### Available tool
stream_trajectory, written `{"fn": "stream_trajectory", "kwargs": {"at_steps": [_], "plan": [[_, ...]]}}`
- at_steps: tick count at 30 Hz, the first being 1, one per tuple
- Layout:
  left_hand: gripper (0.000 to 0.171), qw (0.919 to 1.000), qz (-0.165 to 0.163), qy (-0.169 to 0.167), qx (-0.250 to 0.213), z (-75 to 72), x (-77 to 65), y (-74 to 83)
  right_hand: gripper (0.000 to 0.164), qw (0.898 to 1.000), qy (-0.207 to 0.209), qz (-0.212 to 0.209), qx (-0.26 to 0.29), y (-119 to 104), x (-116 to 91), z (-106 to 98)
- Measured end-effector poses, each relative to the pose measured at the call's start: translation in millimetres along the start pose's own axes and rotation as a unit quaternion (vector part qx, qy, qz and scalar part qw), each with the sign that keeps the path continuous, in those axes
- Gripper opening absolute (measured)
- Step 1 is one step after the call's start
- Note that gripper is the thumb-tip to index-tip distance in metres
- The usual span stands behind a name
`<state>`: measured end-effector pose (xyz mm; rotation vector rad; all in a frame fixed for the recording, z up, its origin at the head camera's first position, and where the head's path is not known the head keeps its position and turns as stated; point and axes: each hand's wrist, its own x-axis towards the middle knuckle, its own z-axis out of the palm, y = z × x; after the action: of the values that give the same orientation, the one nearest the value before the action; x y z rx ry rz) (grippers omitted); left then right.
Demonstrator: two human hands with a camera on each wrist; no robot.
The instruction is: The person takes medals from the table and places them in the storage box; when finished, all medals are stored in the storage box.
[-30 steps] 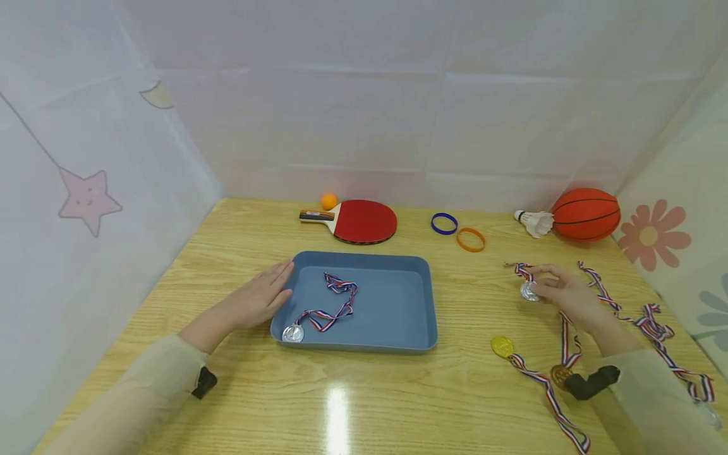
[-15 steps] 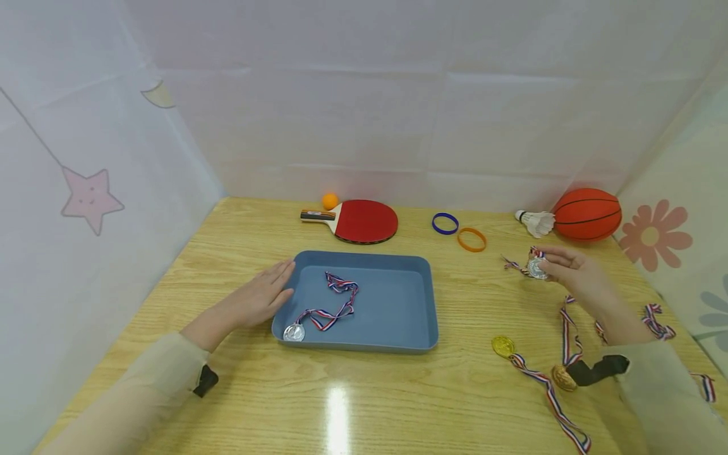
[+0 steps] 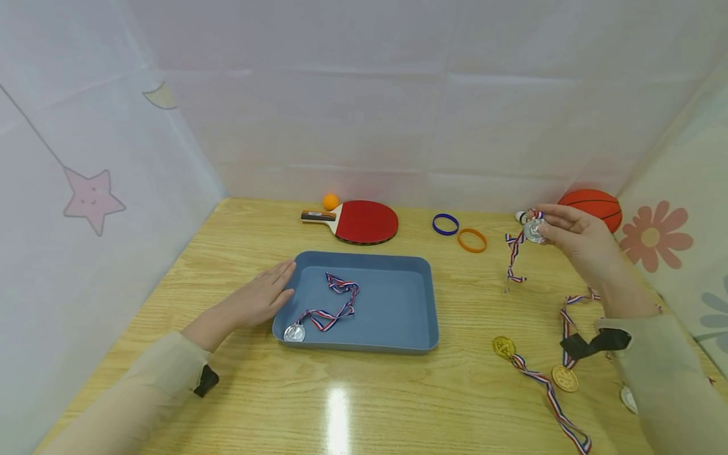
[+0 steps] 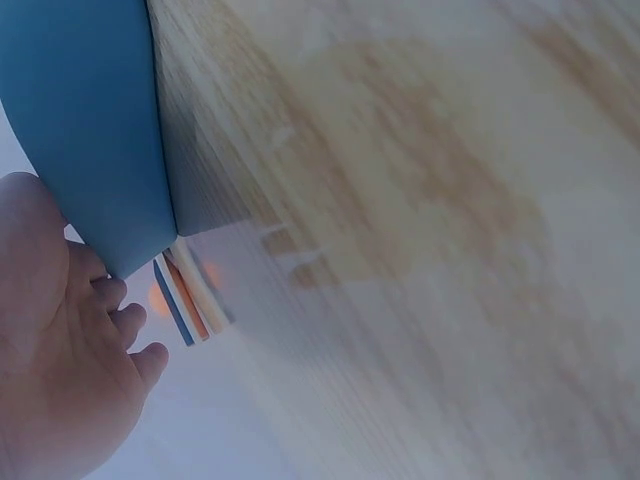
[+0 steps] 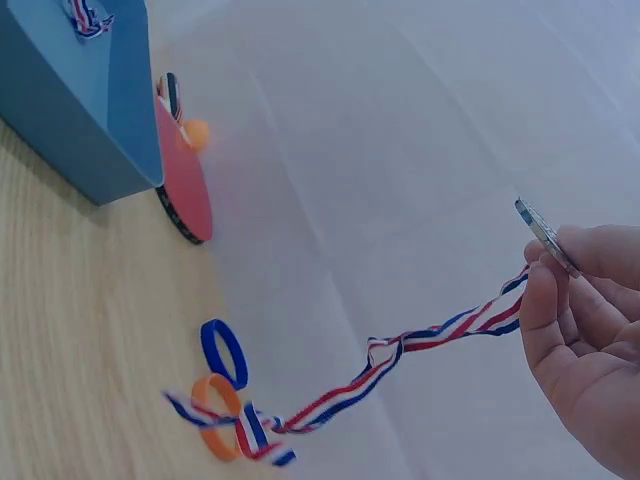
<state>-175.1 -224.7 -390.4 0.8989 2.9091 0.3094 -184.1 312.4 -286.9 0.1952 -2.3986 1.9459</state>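
Observation:
Pinched between thumb and fingers of my right hand (image 3: 582, 243) is a silver medal (image 3: 534, 231), held up above the table. Its red, white and blue ribbon (image 5: 350, 392) dangles from the hand in the right wrist view. My left hand (image 3: 263, 296) rests with straight fingers against the left wall of a blue-grey tray (image 3: 387, 347). Inside that tray lies another silver medal (image 3: 294, 333) at the near left corner, its ribbon (image 3: 325, 321) trailing toward the back. In the left wrist view the fingertips (image 4: 150, 365) show beside the tray's outer side.
A gold medal (image 3: 503, 347), a bronze-gold medal (image 3: 565, 378) and a partly hidden silver medal (image 3: 629, 399) lie at the right. Behind stand a red paddle (image 3: 366, 222), orange ball (image 3: 330, 201), blue wristband (image 3: 445, 224), orange wristband (image 3: 472, 240), shuttlecock (image 3: 521, 217) and small basketball (image 3: 594, 207).
My right hand has lifted the silver medal up and away from the table, so its ribbon now hangs down. The left hand has stayed at the tray.

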Motion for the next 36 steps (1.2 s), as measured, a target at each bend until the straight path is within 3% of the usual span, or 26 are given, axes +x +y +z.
{"fn": "stream_trajectory", "kwargs": {"at_steps": [5,9,15,21,30,36], "plan": [[0.056,1.0000,-0.002,-0.002,0.000,0.2,0.8,0.0,0.043,1.000,-0.006,-0.016,0.005,-24,6,10],[0.056,1.0000,-0.003,-0.002,0.001,1.1,0.9,-1.2,0.037,0.998,-0.040,-0.042,0.040,-36,10,24],[0.057,1.0000,-0.003,-0.003,0.004,2.9,0.9,-3.6,0.033,0.969,-0.156,-0.110,0.155,-45,20,55],[0.057,1.0000,-0.003,-0.001,0.004,2.9,0.7,-3.7,0.032,0.963,-0.199,-0.110,0.148,-49,29,88],[0.057,1.0000,-0.001,0.004,0.000,2.8,1.2,-2.0,0.038,0.969,-0.222,-0.067,0.080,-57,36,137],[0.056,1.0000,-0.001,0.003,0.002,2.6,2.0,-0.5,0.044,0.964,-0.247,-0.060,0.077,-52,39,171]]}}
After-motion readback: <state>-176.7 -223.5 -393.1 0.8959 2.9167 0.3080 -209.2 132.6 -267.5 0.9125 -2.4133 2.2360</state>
